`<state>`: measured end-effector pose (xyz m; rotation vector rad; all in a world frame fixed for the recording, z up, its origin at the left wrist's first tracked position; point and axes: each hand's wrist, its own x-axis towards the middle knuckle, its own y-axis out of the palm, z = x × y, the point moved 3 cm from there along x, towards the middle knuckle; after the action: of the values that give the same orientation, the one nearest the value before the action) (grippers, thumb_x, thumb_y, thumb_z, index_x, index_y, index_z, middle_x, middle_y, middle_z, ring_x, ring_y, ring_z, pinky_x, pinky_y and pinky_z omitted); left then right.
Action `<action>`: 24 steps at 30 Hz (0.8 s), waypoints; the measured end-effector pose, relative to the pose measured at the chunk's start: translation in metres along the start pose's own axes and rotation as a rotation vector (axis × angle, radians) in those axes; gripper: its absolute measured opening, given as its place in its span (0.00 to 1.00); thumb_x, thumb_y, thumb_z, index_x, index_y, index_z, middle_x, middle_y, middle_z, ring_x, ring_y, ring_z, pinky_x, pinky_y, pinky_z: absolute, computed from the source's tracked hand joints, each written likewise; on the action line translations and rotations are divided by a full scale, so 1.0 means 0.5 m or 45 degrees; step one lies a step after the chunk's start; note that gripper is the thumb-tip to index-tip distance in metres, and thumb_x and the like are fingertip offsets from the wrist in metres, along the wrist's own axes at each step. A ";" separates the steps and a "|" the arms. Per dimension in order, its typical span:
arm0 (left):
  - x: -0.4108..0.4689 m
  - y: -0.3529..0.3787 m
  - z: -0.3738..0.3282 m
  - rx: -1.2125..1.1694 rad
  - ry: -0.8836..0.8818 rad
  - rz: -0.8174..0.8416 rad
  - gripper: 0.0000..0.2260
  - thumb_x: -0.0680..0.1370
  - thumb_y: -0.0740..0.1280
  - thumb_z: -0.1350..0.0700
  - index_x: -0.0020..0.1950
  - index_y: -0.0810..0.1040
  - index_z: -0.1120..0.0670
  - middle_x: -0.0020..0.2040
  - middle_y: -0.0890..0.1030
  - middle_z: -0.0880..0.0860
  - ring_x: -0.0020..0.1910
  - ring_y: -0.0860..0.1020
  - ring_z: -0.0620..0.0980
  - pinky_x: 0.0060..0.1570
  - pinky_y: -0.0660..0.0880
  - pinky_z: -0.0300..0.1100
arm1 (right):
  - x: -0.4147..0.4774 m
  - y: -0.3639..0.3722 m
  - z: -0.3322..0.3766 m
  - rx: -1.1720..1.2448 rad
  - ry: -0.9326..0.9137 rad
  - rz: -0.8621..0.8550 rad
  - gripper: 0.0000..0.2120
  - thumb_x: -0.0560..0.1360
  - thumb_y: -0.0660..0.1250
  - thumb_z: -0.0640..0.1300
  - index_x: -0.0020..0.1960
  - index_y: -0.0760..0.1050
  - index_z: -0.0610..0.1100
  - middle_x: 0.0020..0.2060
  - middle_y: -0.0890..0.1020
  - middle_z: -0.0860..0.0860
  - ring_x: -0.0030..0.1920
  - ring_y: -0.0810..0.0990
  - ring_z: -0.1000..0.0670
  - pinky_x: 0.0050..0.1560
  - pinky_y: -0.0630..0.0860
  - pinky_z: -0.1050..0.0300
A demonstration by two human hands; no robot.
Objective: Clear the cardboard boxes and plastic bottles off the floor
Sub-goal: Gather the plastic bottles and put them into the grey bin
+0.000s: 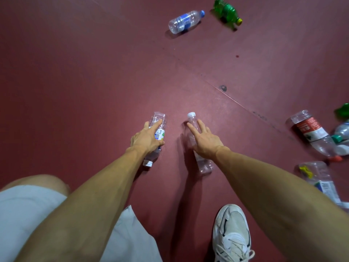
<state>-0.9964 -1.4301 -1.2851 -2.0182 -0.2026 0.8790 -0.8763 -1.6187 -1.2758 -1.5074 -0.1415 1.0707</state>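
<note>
Since the labelled bottle (159, 118) and the white-capped bottle (204, 164) both look empty and thin-walled, I judge them very light, springy under a squeeze and a little slick. A sideways nudge would likely send either one rolling across the red floor (85, 72). The best hold looks to be round the middle of the barrel, where ribs or label give some purchase.

Both appear to lie on their sides just in front of the person, near each other but apart. The labelled one has its cap toward the person; the other's cap points away.

The left hand (148, 138) grips the labelled bottle, thumb wrapped round its side and forefinger stretched along the barrel. The right hand (205, 141) lies over the white-capped bottle with fingers straight and spread, touching it; whether the thumb has closed underneath I cannot tell. Both arms reach forward and down, nearly straight.

Farther off lie a blue-capped bottle (186, 20) and a green bottle (226, 11), with a red-labelled bottle (309, 131) among others at the right edge. A white shoe (231, 235) stands nearby.
</note>
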 end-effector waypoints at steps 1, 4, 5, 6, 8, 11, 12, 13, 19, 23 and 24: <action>0.000 0.000 0.000 -0.002 0.000 0.000 0.38 0.75 0.72 0.41 0.79 0.53 0.33 0.77 0.60 0.52 0.65 0.75 0.63 0.63 0.72 0.55 | 0.002 -0.002 -0.001 0.007 0.000 -0.002 0.41 0.80 0.65 0.50 0.81 0.40 0.56 0.80 0.39 0.46 0.79 0.50 0.39 0.65 0.73 0.38; -0.002 0.000 -0.002 -0.006 0.004 -0.004 0.38 0.75 0.72 0.41 0.78 0.53 0.33 0.77 0.60 0.51 0.65 0.76 0.62 0.63 0.72 0.55 | 0.002 -0.004 -0.002 -0.014 -0.042 0.085 0.48 0.76 0.70 0.58 0.81 0.38 0.57 0.79 0.33 0.47 0.80 0.41 0.40 0.68 0.70 0.35; -0.001 0.000 -0.001 -0.007 0.004 -0.003 0.38 0.75 0.72 0.41 0.78 0.53 0.33 0.77 0.61 0.52 0.65 0.76 0.62 0.63 0.73 0.55 | 0.001 -0.002 -0.002 -0.031 -0.058 0.117 0.50 0.75 0.71 0.59 0.81 0.37 0.57 0.79 0.32 0.48 0.80 0.40 0.39 0.69 0.69 0.35; -0.001 -0.001 0.000 -0.010 0.004 -0.001 0.38 0.75 0.72 0.41 0.78 0.53 0.33 0.77 0.61 0.52 0.65 0.76 0.62 0.63 0.72 0.55 | 0.000 0.002 -0.002 -0.053 -0.069 0.147 0.52 0.73 0.72 0.60 0.81 0.37 0.57 0.78 0.30 0.48 0.80 0.40 0.39 0.70 0.68 0.36; 0.001 -0.003 0.003 -0.023 0.005 0.009 0.38 0.75 0.72 0.41 0.78 0.54 0.34 0.77 0.61 0.52 0.65 0.75 0.62 0.63 0.72 0.55 | -0.002 0.009 -0.004 -0.088 -0.074 0.190 0.55 0.71 0.74 0.60 0.81 0.36 0.56 0.77 0.28 0.49 0.80 0.42 0.39 0.71 0.68 0.37; 0.003 -0.004 0.004 -0.026 0.008 0.026 0.39 0.74 0.73 0.41 0.78 0.54 0.34 0.77 0.61 0.52 0.65 0.75 0.62 0.63 0.72 0.55 | -0.004 0.013 -0.008 -0.081 -0.062 0.204 0.56 0.71 0.76 0.59 0.81 0.36 0.57 0.76 0.26 0.49 0.80 0.46 0.39 0.70 0.70 0.39; 0.002 -0.005 0.003 -0.027 0.005 0.027 0.39 0.74 0.73 0.41 0.78 0.54 0.34 0.77 0.61 0.53 0.65 0.75 0.62 0.62 0.72 0.55 | -0.002 0.013 -0.007 -0.081 -0.063 0.199 0.56 0.71 0.76 0.58 0.81 0.37 0.56 0.76 0.26 0.50 0.80 0.47 0.39 0.70 0.70 0.39; 0.002 -0.006 0.002 -0.027 0.001 0.028 0.39 0.74 0.73 0.40 0.78 0.54 0.34 0.76 0.61 0.53 0.65 0.75 0.62 0.62 0.73 0.55 | -0.001 0.013 -0.006 -0.077 -0.066 0.192 0.55 0.71 0.76 0.57 0.81 0.37 0.56 0.76 0.26 0.50 0.79 0.48 0.38 0.70 0.70 0.40; -0.012 -0.004 -0.016 -0.019 0.009 0.082 0.38 0.75 0.72 0.41 0.78 0.53 0.32 0.80 0.55 0.54 0.67 0.73 0.66 0.66 0.69 0.54 | 0.004 0.001 0.008 -0.070 -0.150 0.074 0.46 0.76 0.72 0.50 0.81 0.44 0.58 0.79 0.32 0.56 0.79 0.53 0.41 0.67 0.73 0.45; -0.005 -0.002 -0.023 0.003 0.014 0.068 0.37 0.74 0.72 0.40 0.77 0.55 0.32 0.77 0.61 0.55 0.63 0.76 0.64 0.63 0.71 0.52 | 0.015 0.001 0.005 -0.063 -0.145 0.099 0.47 0.76 0.71 0.51 0.81 0.41 0.60 0.78 0.30 0.57 0.79 0.54 0.42 0.67 0.73 0.45; -0.002 -0.001 -0.024 0.011 0.012 0.059 0.37 0.74 0.73 0.40 0.77 0.55 0.32 0.76 0.62 0.55 0.62 0.76 0.64 0.63 0.72 0.52 | 0.016 0.003 0.006 -0.055 -0.142 0.108 0.47 0.76 0.71 0.52 0.80 0.41 0.61 0.78 0.30 0.57 0.79 0.55 0.41 0.67 0.73 0.45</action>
<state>-0.9889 -1.4385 -1.2801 -2.0257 -0.1470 0.8977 -0.8746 -1.6119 -1.2808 -1.5032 -0.1809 1.2274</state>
